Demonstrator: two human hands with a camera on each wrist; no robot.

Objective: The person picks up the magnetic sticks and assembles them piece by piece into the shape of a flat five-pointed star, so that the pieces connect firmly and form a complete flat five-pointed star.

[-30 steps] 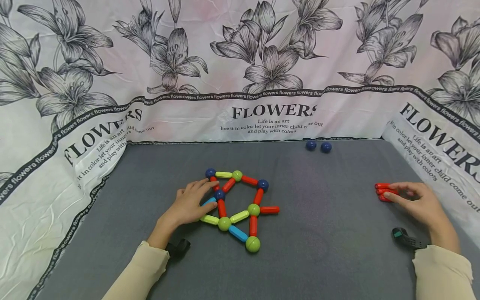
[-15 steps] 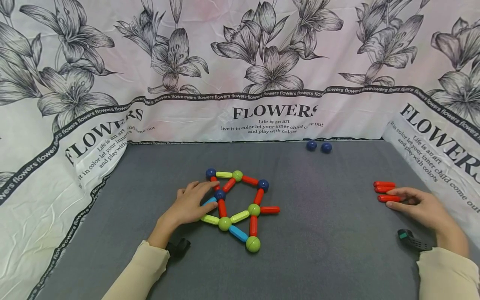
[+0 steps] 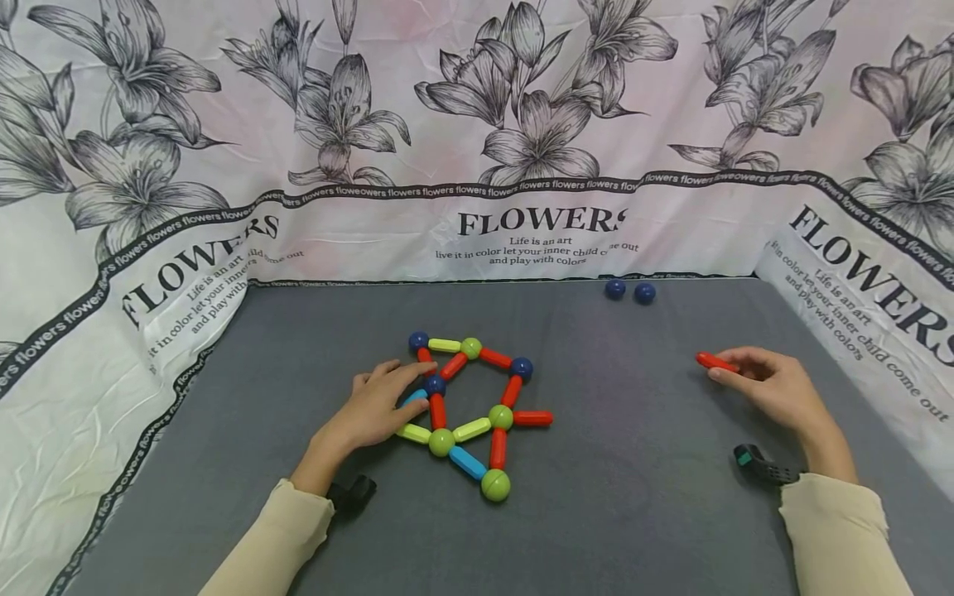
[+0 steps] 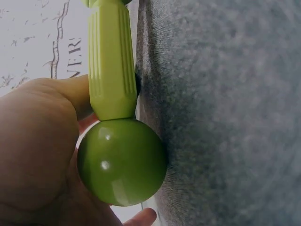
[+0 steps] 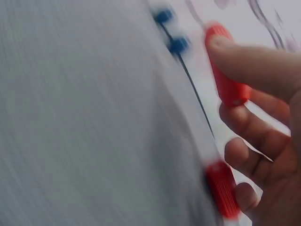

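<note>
One red rod (image 3: 717, 362) pinched between thumb and fingers of right hand (image 3: 771, 387), right side of grey worktop (image 3: 633, 497); other fingers bent. Second red rod (image 5: 222, 189) in right-wrist view, just beside fingertips of same hand; held or lying on worktop, cannot tell. That view blurred.

Left hand (image 3: 376, 406) at left side of ball-and-rod frame (image 3: 512, 391), left of middle on worktop. Fingers loosely spread, slightly bent, palm down; thumb and forefinger tips just beside middle blue ball (image 3: 436, 386). No grip visible; exact contact, cannot tell. In left-wrist view, yellow-green rod (image 4: 112, 61) joined to green ball (image 4: 122, 162), both close to palm.

Frame of blue and green balls joined by red, blue and yellow-green rods. Left part half hidden under hand. Red side rod (image 3: 532, 419) sticking out right, far end free. Nearest piece: lined green ball (image 3: 495, 485), joined to blue rod (image 3: 467, 463) and a red one.

Two loose blue balls (image 3: 614, 289) near each other at far edge, right of middle. Flower-print cloth (image 3: 537, 149) along far side, also left and right. Cream sleeves (image 3: 272, 530) on both arms.
</note>
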